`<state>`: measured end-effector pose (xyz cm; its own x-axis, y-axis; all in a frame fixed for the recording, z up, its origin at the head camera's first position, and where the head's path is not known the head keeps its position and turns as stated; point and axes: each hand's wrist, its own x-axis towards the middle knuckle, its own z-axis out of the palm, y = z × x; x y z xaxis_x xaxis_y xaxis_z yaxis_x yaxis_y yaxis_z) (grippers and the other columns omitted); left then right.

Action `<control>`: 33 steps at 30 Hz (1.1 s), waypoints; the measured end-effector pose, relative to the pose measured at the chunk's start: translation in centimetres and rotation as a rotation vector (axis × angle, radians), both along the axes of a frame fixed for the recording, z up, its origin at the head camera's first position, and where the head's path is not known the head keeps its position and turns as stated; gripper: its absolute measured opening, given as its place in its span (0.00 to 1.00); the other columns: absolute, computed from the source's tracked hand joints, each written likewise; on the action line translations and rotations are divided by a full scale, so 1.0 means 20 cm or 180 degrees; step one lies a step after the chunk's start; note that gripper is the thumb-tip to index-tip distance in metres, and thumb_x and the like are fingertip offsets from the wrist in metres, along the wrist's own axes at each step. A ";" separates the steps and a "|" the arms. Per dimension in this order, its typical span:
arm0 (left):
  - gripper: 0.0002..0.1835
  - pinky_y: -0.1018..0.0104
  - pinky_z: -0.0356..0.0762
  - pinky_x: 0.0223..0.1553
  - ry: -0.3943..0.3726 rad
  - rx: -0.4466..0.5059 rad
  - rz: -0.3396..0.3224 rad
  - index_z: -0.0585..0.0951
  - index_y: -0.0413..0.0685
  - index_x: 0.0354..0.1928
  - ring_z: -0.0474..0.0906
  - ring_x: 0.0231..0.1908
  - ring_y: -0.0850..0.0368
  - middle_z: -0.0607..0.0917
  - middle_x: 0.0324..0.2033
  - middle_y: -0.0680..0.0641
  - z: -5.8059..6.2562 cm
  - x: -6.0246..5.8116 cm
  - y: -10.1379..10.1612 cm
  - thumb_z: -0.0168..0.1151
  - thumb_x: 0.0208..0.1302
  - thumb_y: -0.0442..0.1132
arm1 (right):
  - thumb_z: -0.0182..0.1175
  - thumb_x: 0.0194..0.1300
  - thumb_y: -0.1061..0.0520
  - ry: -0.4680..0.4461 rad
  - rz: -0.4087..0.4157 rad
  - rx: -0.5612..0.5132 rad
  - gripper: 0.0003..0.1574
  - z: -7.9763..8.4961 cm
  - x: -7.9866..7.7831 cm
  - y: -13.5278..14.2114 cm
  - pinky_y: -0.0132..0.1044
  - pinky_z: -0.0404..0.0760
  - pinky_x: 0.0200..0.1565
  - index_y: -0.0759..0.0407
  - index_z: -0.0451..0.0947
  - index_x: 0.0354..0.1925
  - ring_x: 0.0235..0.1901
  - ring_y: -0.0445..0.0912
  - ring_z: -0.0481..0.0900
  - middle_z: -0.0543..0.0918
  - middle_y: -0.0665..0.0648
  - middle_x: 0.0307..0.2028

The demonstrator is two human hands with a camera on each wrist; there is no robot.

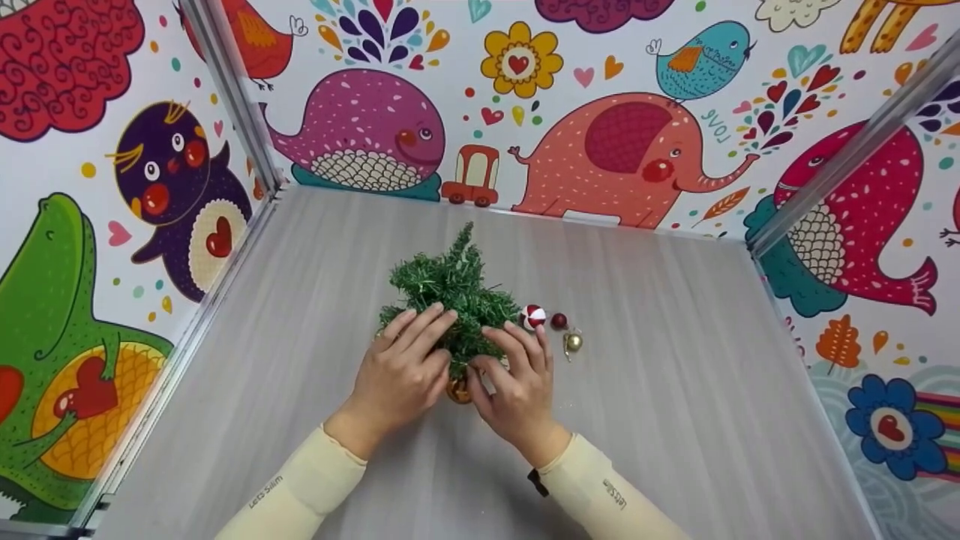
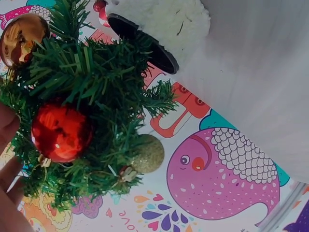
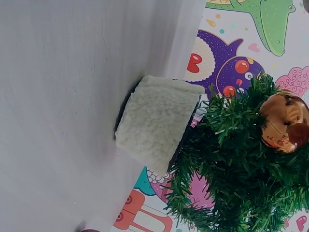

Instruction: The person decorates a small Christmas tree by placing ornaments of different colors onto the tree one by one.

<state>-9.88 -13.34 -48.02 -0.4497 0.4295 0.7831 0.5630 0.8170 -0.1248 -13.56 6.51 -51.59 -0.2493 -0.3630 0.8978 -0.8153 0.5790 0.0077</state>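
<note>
A small green Christmas tree (image 1: pixel 450 281) with tinsel-like needles stands on the table between both hands. My left hand (image 1: pixel 401 375) grips the branches on its left side; its fingers also show at the edge of the left wrist view. On the near right side, my right hand (image 1: pixel 517 382) has thumb and fingers curled at the branches. A shiny gold ball (image 1: pixel 459 391) hangs low between the two hands. The left wrist view shows a red ball (image 2: pixel 62 133) and a glittery gold ball (image 2: pixel 148 153) on the tree. Its base is fuzzy white (image 3: pixel 159 121) with dark rims.
Right of the tree lie a red-and-white striped ball (image 1: pixel 533 316), a dark red ball (image 1: pixel 559 321) and a small gold ball (image 1: pixel 574 342). The grey table (image 1: pixel 660 435) is bordered by cartoon-printed walls (image 1: pixel 480 112) and metal posts (image 1: pixel 232 97).
</note>
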 end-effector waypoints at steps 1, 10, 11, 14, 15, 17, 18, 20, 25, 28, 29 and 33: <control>0.08 0.50 0.62 0.65 -0.0013 -0.0025 0.0010 0.84 0.45 0.23 0.72 0.64 0.47 0.80 0.59 0.43 0.00 0.00 0.00 0.61 0.58 0.37 | 0.65 0.58 0.55 -0.0010 -0.0011 0.0018 0.04 0.00 0.00 0.00 0.64 0.59 0.63 0.54 0.81 0.29 0.58 0.60 0.74 0.81 0.60 0.55; 0.09 0.50 0.61 0.66 -0.0078 -0.0145 0.0068 0.84 0.46 0.24 0.69 0.66 0.47 0.77 0.64 0.42 0.00 -0.01 0.00 0.60 0.61 0.38 | 0.66 0.58 0.55 -0.0198 -0.0050 0.0155 0.05 -0.02 0.01 0.00 0.64 0.58 0.64 0.55 0.81 0.28 0.62 0.60 0.71 0.78 0.59 0.60; 0.09 0.50 0.61 0.67 -0.0073 -0.0145 0.0069 0.84 0.46 0.24 0.69 0.66 0.47 0.76 0.64 0.42 0.00 -0.01 0.00 0.59 0.61 0.38 | 0.66 0.58 0.55 -0.0222 -0.0041 0.0155 0.05 -0.02 0.01 0.01 0.64 0.58 0.64 0.55 0.81 0.28 0.62 0.60 0.71 0.78 0.59 0.60; 0.09 0.50 0.61 0.66 -0.0041 -0.0110 0.0062 0.84 0.46 0.25 0.69 0.67 0.47 0.76 0.64 0.43 0.00 -0.01 0.00 0.60 0.61 0.38 | 0.66 0.58 0.56 -0.0281 -0.0001 0.0098 0.05 -0.02 0.01 0.01 0.63 0.57 0.66 0.55 0.81 0.29 0.61 0.61 0.71 0.78 0.59 0.61; 0.09 0.50 0.61 0.66 -0.0035 -0.0092 0.0061 0.84 0.46 0.25 0.68 0.67 0.47 0.76 0.64 0.43 0.00 -0.01 0.00 0.60 0.61 0.38 | 0.66 0.58 0.56 -0.0302 0.0003 0.0078 0.04 -0.02 0.00 0.01 0.63 0.56 0.66 0.54 0.81 0.29 0.61 0.62 0.71 0.77 0.59 0.61; 0.08 0.50 0.61 0.66 -0.0027 -0.0063 0.0063 0.84 0.47 0.25 0.68 0.67 0.47 0.76 0.64 0.43 0.00 -0.01 0.00 0.61 0.61 0.38 | 0.67 0.58 0.55 -0.0335 0.0014 0.0047 0.05 -0.02 0.00 0.01 0.63 0.55 0.67 0.54 0.81 0.29 0.61 0.63 0.71 0.77 0.60 0.61; 0.08 0.50 0.61 0.66 -0.0026 -0.0062 0.0070 0.84 0.47 0.25 0.68 0.67 0.47 0.76 0.65 0.43 0.00 -0.01 0.00 0.62 0.61 0.38 | 0.67 0.58 0.55 -0.0343 0.0019 0.0043 0.05 -0.02 0.00 0.01 0.63 0.55 0.67 0.54 0.81 0.29 0.61 0.63 0.71 0.77 0.60 0.61; 0.08 0.50 0.61 0.67 -0.0036 -0.0089 0.0086 0.84 0.47 0.25 0.68 0.67 0.47 0.76 0.65 0.43 0.00 -0.01 0.00 0.62 0.61 0.38 | 0.67 0.57 0.55 -0.0345 0.0012 0.0062 0.05 -0.02 0.00 0.01 0.63 0.55 0.67 0.54 0.80 0.28 0.61 0.63 0.71 0.77 0.60 0.61; 0.09 0.51 0.61 0.66 -0.0083 -0.0166 0.0065 0.84 0.47 0.23 0.68 0.67 0.46 0.75 0.66 0.42 -0.02 -0.01 -0.01 0.62 0.59 0.38 | 0.67 0.55 0.56 -0.0347 -0.0009 0.0175 0.06 -0.03 0.00 0.01 0.63 0.57 0.66 0.54 0.79 0.26 0.63 0.61 0.70 0.77 0.60 0.61; 0.10 0.51 0.60 0.67 -0.0131 -0.0195 0.0008 0.83 0.48 0.21 0.67 0.68 0.46 0.74 0.66 0.42 -0.02 0.00 -0.01 0.62 0.59 0.38 | 0.67 0.55 0.56 -0.0377 -0.0006 0.0264 0.06 -0.03 0.01 0.01 0.63 0.59 0.65 0.54 0.80 0.25 0.64 0.60 0.70 0.76 0.59 0.62; 0.10 0.50 0.60 0.67 -0.0146 -0.0209 -0.0008 0.83 0.48 0.21 0.66 0.68 0.46 0.74 0.67 0.42 -0.02 0.00 -0.01 0.63 0.59 0.38 | 0.67 0.55 0.56 -0.0383 0.0001 0.0292 0.06 -0.03 0.01 0.01 0.64 0.59 0.65 0.54 0.80 0.25 0.64 0.60 0.69 0.76 0.59 0.62; 0.09 0.51 0.59 0.68 -0.0219 -0.0259 -0.0009 0.82 0.48 0.20 0.65 0.69 0.46 0.73 0.67 0.42 -0.02 0.00 -0.02 0.65 0.56 0.39 | 0.66 0.55 0.57 -0.0389 0.0063 0.0335 0.05 -0.03 0.01 0.01 0.63 0.59 0.65 0.54 0.79 0.25 0.64 0.60 0.69 0.76 0.60 0.62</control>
